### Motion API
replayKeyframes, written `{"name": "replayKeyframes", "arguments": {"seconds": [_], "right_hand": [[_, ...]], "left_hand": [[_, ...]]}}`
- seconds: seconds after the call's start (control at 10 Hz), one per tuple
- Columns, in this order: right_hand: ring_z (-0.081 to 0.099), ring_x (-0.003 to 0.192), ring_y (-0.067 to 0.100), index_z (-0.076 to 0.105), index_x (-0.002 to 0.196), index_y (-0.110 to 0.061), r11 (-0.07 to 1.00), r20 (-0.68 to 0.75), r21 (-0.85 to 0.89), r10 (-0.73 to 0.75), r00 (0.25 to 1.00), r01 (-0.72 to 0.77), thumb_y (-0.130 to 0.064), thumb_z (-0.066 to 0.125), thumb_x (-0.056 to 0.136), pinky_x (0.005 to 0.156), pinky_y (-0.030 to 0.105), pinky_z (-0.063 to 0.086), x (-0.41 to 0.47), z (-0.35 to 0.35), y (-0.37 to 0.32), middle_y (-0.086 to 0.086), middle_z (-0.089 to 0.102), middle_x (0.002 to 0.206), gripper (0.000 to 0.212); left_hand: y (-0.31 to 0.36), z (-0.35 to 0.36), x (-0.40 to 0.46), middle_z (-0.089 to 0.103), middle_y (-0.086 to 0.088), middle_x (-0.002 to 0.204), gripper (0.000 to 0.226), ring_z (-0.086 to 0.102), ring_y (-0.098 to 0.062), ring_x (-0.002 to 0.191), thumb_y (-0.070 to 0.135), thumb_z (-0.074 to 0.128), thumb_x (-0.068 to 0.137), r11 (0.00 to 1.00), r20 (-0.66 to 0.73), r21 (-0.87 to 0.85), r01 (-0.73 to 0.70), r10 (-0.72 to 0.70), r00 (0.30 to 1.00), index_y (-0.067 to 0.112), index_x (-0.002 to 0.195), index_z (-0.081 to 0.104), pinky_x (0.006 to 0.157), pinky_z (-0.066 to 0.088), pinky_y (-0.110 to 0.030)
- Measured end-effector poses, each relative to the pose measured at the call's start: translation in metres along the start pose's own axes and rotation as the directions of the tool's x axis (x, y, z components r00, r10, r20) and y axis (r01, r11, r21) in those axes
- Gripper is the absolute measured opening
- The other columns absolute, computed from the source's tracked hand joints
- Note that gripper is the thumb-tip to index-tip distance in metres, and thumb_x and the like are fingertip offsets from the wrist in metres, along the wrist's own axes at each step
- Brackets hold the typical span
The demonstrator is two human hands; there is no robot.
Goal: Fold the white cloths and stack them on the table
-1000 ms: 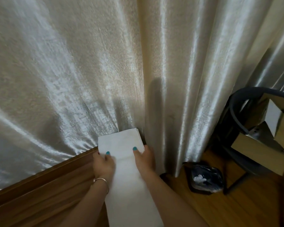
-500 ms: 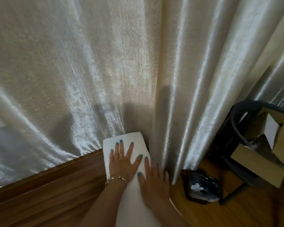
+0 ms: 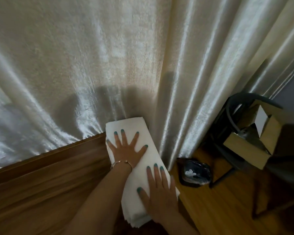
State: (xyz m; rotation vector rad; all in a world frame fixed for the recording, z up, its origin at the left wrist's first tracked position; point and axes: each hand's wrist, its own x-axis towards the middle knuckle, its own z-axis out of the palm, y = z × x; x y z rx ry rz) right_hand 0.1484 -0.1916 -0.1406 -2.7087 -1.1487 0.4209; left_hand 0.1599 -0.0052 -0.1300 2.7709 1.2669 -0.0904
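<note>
A stack of folded white cloths [image 3: 153,155] lies on the wooden table [image 3: 49,180], near its right edge, with its far end against the curtain. My left hand [image 3: 127,150] lies flat on the far half of the top cloth, fingers spread wide. My right hand [image 3: 158,194] presses flat on the near half, fingers together. Neither hand grips anything. The stack's layered edges show at its near end [image 3: 136,221].
A shiny cream curtain [image 3: 109,65] hangs right behind the table. To the right, on the wooden floor, stand a small dark bin [image 3: 193,173] and a dark chair [image 3: 234,119] holding cardboard boxes [image 3: 255,143].
Both hands went from pinching the cloth's far edge to lying flat on it. My right hand has slid back toward me along the cloth, and the view has shifted left.
</note>
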Motion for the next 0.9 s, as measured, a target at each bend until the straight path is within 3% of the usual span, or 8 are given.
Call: {"name": "replayKeyframes", "arguments": {"seconds": [0.1,0.2,0.3,0.5,0.6,0.7,0.8,0.9], "right_hand": [[-0.01,0.148,0.021,-0.015,0.149,-0.037,0.996,0.038,-0.051,-0.075,0.996,0.077,-0.082,-0.003,0.075,0.116,0.051,-0.004,-0.008,-0.01,0.007,-0.005,-0.024,0.157,0.088],[-0.017,0.147,0.021,-0.025,0.142,-0.049,0.997,0.031,-0.058,-0.041,0.999,0.043,-0.088,-0.006,0.067,0.114,0.054,-0.006,-0.014,-0.015,0.015,-0.007,-0.029,0.156,0.086],[-0.012,0.148,0.022,-0.021,0.144,-0.048,0.996,0.016,-0.077,-0.041,0.999,0.042,-0.087,-0.004,0.071,0.115,0.053,-0.004,-0.016,-0.005,0.013,-0.006,-0.024,0.157,0.084],[-0.02,0.146,0.018,-0.025,0.143,-0.047,0.987,0.105,-0.151,-0.031,0.994,0.047,-0.081,0.001,0.078,0.115,0.051,-0.012,-0.01,-0.023,0.011,-0.01,-0.029,0.155,0.078],[-0.016,0.147,0.018,-0.027,0.142,-0.045,0.985,0.024,-0.171,-0.029,0.999,0.033,-0.075,-0.006,0.081,0.116,0.05,-0.008,-0.019,-0.009,0.013,-0.011,-0.029,0.154,0.072],[-0.009,0.148,0.021,-0.025,0.144,-0.044,0.987,-0.007,-0.162,-0.014,1.0,0.013,-0.075,-0.011,0.08,0.117,0.052,0.0,-0.025,0.005,0.013,-0.009,-0.022,0.156,0.072],[-0.016,0.147,0.018,-0.031,0.139,-0.047,0.983,0.131,-0.186,0.021,0.991,0.004,-0.077,-0.016,0.071,0.117,0.052,-0.006,-0.017,-0.01,0.01,-0.012,-0.032,0.151,0.076],[-0.014,0.148,0.018,-0.021,0.143,-0.048,0.971,0.259,-0.233,0.108,0.96,-0.046,-0.076,-0.004,0.081,0.116,0.055,-0.009,-0.016,-0.042,0.0,-0.013,-0.027,0.155,0.07]], "left_hand": [[-0.003,-0.006,-0.008,-0.018,-0.009,0.159,0.074,-0.021,-0.035,0.143,0.079,0.003,0.079,0.992,-0.033,0.022,-0.122,0.123,0.992,0.048,0.145,-0.013,0.108,-0.019,-0.062],[-0.01,0.003,-0.026,-0.018,-0.006,0.159,0.073,-0.021,-0.033,0.144,0.08,0.006,0.079,0.966,-0.069,-0.051,-0.253,0.249,0.966,0.051,0.144,-0.012,0.107,-0.022,-0.059],[-0.016,0.015,-0.037,-0.016,-0.006,0.159,0.075,-0.018,-0.033,0.145,0.082,0.005,0.076,0.971,-0.048,-0.055,-0.232,0.229,0.972,0.052,0.143,-0.014,0.11,-0.016,-0.06],[-0.011,-0.001,-0.035,-0.015,-0.006,0.16,0.079,-0.012,-0.033,0.146,0.077,-0.011,0.071,0.96,-0.01,-0.024,-0.28,0.28,0.96,0.047,0.144,-0.016,0.113,-0.01,-0.06],[-0.015,0.011,-0.059,-0.003,-0.006,0.161,0.072,-0.001,-0.032,0.147,0.073,-0.002,0.081,0.945,-0.119,-0.028,-0.326,0.32,0.94,0.045,0.147,-0.006,0.112,-0.012,-0.059],[-0.021,0.023,-0.069,-0.003,-0.006,0.161,0.067,-0.002,-0.032,0.147,0.071,0.011,0.087,0.95,-0.045,-0.054,-0.308,0.306,0.951,0.046,0.147,-0.004,0.114,-0.01,-0.057],[-0.023,0.001,-0.059,-0.013,-0.002,0.16,0.059,-0.01,-0.027,0.147,0.062,0.009,0.093,0.939,0.128,-0.117,-0.325,0.338,0.932,0.045,0.147,-0.006,0.115,-0.011,-0.051],[-0.052,-0.02,-0.063,-0.007,-0.005,0.161,0.053,-0.006,-0.028,0.147,0.044,0.007,0.097,0.898,0.22,-0.089,-0.431,0.439,0.871,0.035,0.149,0.005,0.117,0.002,-0.052]]}}
